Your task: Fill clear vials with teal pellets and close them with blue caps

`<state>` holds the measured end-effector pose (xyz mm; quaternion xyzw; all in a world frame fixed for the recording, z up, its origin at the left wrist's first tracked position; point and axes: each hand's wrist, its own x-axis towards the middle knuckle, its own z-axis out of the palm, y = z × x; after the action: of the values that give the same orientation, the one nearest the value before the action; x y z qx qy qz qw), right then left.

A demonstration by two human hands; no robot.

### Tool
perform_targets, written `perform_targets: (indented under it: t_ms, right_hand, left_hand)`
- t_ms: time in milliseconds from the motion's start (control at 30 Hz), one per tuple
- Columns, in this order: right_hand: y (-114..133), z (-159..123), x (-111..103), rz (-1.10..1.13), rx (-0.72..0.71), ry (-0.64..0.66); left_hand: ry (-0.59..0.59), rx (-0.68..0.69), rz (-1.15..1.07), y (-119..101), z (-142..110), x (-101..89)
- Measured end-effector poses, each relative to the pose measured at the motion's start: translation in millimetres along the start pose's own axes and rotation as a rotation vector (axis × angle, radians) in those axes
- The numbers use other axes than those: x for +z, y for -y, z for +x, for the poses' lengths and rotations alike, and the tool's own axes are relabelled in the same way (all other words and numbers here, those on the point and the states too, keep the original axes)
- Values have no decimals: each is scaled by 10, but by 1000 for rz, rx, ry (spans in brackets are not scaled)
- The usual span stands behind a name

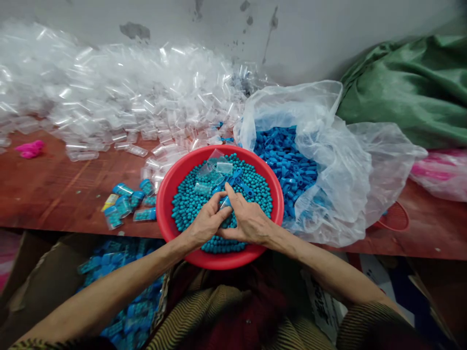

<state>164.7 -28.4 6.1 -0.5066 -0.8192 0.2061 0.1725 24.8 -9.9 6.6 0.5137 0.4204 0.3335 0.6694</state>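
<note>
Over a red basin [165, 204] of teal beads [189, 201], both my hands meet around a small clear plastic tube [225, 202] with blue showing at it. My left hand [209, 218] is closed, its thumb and fingers on the tube from the left. From the right, my right hand [251, 219] is closed about the same tube, its index finger along the top. My fingers hide much of it, so I cannot tell how the blue part sits. Just beyond my fingertips, loose clear tubes [224, 167] and blue caps with loops [243, 186] lie on the beads.
A large heap of clear tubes [146, 92] backs onto the wall. Right of the basin, a plastic bag [335, 170] holds blue caps [286, 160]. Filled tubes [124, 206] lie at left, above a cardboard box [47, 277] of more. A green sack [408, 92] stands far right.
</note>
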Motion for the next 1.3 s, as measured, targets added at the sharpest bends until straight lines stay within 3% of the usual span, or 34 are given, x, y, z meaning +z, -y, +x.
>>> perform_targets:
  t_ms: [133,367,500,700,867,967,1100,1200,1300]
  right_hand:
    - [24,-6,-6,-119,-55,-67]
    - [-2,-13,12,-178,-65,-4]
    - [-49,-35,-14,8,-63,-54]
    - [-135,-44,-16,415,-8,-7]
    - [-183,-51,36,398,-33,3]
    - [-232,-62,14,305,-38,-6]
    - [-294,-89,-16,223,-24,66]
    - [-317,-98,-13,154,-25,126]
    - [-343,-59,-16,43,-42,183]
  left_hand:
    - [-51,23,-11,-16,-18,83]
    - [-148,69,74,63,-2,160]
    - [-108,87,78,24,1,124]
    - [88,-109,-313,-81,-34,25]
    - [62,-98,-295,-98,-89,-47]
    - [-83,-37,-107,-163,-168,-272]
    - [-460,148,366,-192,-293,-890]
    - [-728,128,713,-114,-355,-1367]
    - [-873,40,1046,-46,-376,-1608]
